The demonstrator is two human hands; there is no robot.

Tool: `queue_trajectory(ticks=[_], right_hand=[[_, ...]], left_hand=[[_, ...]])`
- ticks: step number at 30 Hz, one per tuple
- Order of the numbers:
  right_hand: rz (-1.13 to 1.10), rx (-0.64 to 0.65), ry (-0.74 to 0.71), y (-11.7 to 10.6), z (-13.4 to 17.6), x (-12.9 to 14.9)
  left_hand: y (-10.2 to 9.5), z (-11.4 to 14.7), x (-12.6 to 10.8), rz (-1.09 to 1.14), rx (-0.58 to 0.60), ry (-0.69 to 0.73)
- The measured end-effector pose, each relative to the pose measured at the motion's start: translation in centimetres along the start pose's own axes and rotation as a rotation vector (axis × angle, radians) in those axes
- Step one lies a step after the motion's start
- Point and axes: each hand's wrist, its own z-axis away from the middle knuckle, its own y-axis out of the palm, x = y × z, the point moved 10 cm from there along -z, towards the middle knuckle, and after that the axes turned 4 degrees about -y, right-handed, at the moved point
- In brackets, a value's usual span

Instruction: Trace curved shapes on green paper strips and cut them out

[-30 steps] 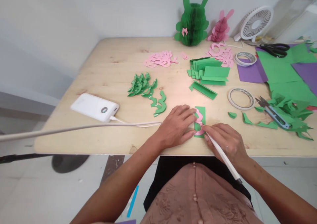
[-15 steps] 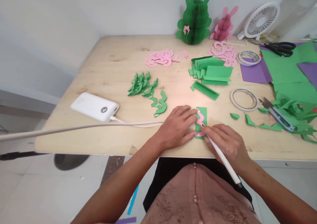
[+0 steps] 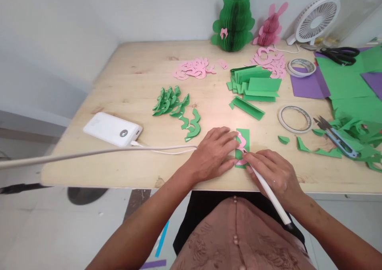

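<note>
On the table near its front edge lies a green paper strip (image 3: 244, 135) with a curvy pink paper cutout (image 3: 242, 141) on top. My left hand (image 3: 215, 152) lies flat, its fingertips pressing the left side of the cutout and strip. A white pen (image 3: 270, 192) with a dark end is gripped in my right hand (image 3: 273, 172); its tip meets the pink cutout's edge. The lower part of the cutout is partly covered by my fingers. Left of my hands are several wavy green cutouts (image 3: 193, 127).
Folded green strips (image 3: 262, 85) and pink cutouts (image 3: 195, 68) lie farther back. Tape rolls (image 3: 295, 119), snips (image 3: 337, 136), scissors (image 3: 340, 56) and green scraps are on the right. A power bank (image 3: 112, 129) with a cable (image 3: 98, 154) sits left. Paper rabbits (image 3: 234, 23) and a fan (image 3: 318, 21) stand behind.
The view has shifted very slightly. Both hands, the pen and the paper stay in nearly the same place.
</note>
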Motion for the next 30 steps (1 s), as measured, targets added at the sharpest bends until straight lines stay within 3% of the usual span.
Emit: queue_trajectory(ticks=[15, 20, 25, 30], right_hand=[[-0.061, -0.014, 0.034, -0.2, 0.0, -0.4], [-0.291, -0.116, 0.33, -1.2, 0.6, -3.6], [-0.438, -0.215, 0.649, -0.6, 2.1, -6.4], [-0.508, -0.286, 0.786, 0.5, 2.4, -7.2]], left_hand=[[0.1, -0.1, -0.2, -0.044, 0.011, 0.025], [0.0, -0.1, -0.3, -0.032, 0.015, 0.017], [-0.1, -0.1, -0.2, -0.018, 0.012, 0.008], [-0.1, -0.1, -0.2, -0.013, 0.02, 0.003]])
